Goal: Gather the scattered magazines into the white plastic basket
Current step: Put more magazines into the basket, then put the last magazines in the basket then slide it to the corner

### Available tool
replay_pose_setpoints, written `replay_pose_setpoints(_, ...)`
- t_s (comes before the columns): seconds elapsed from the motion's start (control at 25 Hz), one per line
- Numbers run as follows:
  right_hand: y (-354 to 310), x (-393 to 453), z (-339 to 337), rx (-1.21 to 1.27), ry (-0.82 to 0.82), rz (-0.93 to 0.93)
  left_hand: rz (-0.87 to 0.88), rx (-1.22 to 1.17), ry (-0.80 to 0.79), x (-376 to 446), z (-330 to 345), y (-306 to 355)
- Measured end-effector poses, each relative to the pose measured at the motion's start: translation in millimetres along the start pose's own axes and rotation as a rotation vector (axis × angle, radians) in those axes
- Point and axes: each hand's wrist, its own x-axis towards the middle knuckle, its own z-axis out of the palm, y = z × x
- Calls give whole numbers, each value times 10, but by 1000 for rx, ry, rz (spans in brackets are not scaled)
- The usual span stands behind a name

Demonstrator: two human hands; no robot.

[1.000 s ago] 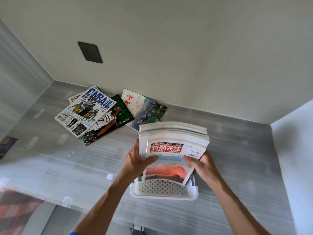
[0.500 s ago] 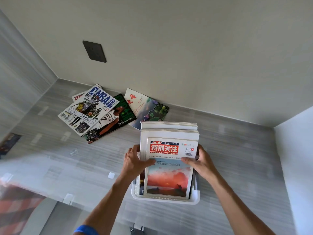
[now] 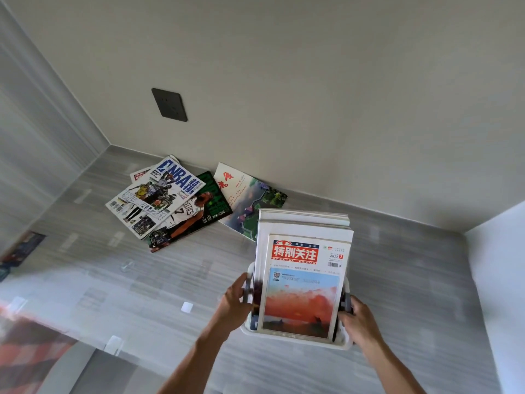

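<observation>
Grey wood-grain tabletop [image 3: 397,280] meets a pale wall with a dark socket plate [image 3: 169,104], seen from the head camera looking down. Near the viewer a white plastic basket [image 3: 295,341] stands with a stack of magazines [image 3: 302,268] upright inside it, the front cover showing a red title banner over an orange sunset. Its long axis runs away from the viewer, top edge toward the wall, the title reading upright from here. Left hand [image 3: 234,304] curls round the basket's left side, fingers at its dark handle; right hand [image 3: 356,319] grips the matching handle opposite, so the stack sits between both sets of fingers. Beyond the fingertips, toward the wall, loose magazines [image 3: 170,200] lie flat, fanned and overlapping, with another [image 3: 250,200] just right of them. To finish well, the basket likely should be steadied level so the tall stack does not tip, then the loose ones slotted in front
</observation>
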Motion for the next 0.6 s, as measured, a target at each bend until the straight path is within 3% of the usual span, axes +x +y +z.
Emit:
replay_pose_setpoints(0.12,-50,-101,-28,4,49,15,-19,1,44,-3,74,26)
replay_pose_setpoints(0.2,-39,-287,52,-72,282,-60,-57,-51,66,-100,63,-42)
replay_pose_setpoints(0.28,-127,-587,239,-114,534,-353,-57,25,159,-220,-60,-188)
replay_pose_setpoints(0.32,-250,-731,371,-117,567,-514,-38,72,214,-253,-166,-248)
replay_pose_setpoints(0.44,-712,-1034,851,-135,388,-847,-21,124,261,-232,-514,-285)
replay_pose_setpoints(0.6,-1183,-1061,1549,-180,192,-900,32,137,249,45,-1126,-254)
